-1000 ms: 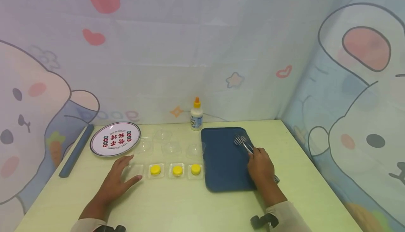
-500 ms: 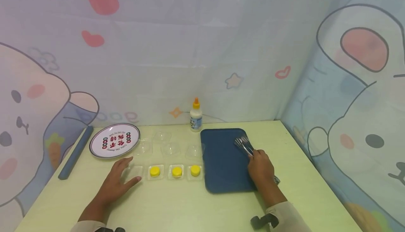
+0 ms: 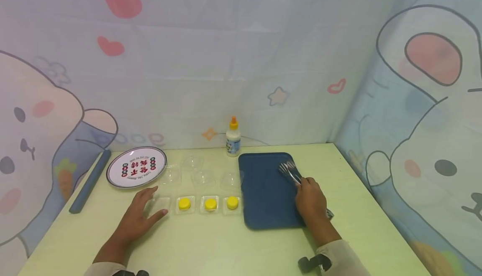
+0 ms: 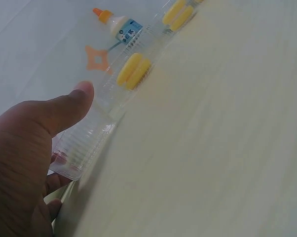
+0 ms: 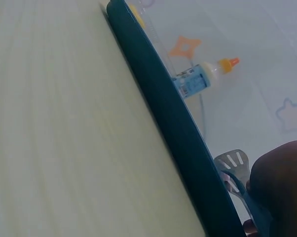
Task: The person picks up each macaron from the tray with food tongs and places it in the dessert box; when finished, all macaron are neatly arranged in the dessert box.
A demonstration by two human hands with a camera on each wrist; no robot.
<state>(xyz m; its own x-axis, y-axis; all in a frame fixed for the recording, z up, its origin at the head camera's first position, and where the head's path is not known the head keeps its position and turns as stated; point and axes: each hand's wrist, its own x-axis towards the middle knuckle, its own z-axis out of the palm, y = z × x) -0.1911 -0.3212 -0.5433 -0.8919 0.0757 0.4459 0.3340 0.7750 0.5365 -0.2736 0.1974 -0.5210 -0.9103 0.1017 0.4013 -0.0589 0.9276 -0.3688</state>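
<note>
My left hand is spread around an empty clear plastic box base, thumb at the front side, fingers at the far left; in the left wrist view the box base stands between thumb and fingers. To its right, three more clear bases each hold a yellow macaron-like round. Over the right edge of the dark blue tray, my right hand grips metal tongs with slotted heads. One slotted head shows in the right wrist view beyond the tray's rim.
Several clear domed lids lie behind the bases, one against the tray's left edge. A white plate with red lettering and a dark blue rod are at the back left. A glue-like bottle stands by the curtain.
The view shifts very slightly. Both hands, the tongs and the boxes stay where they were.
</note>
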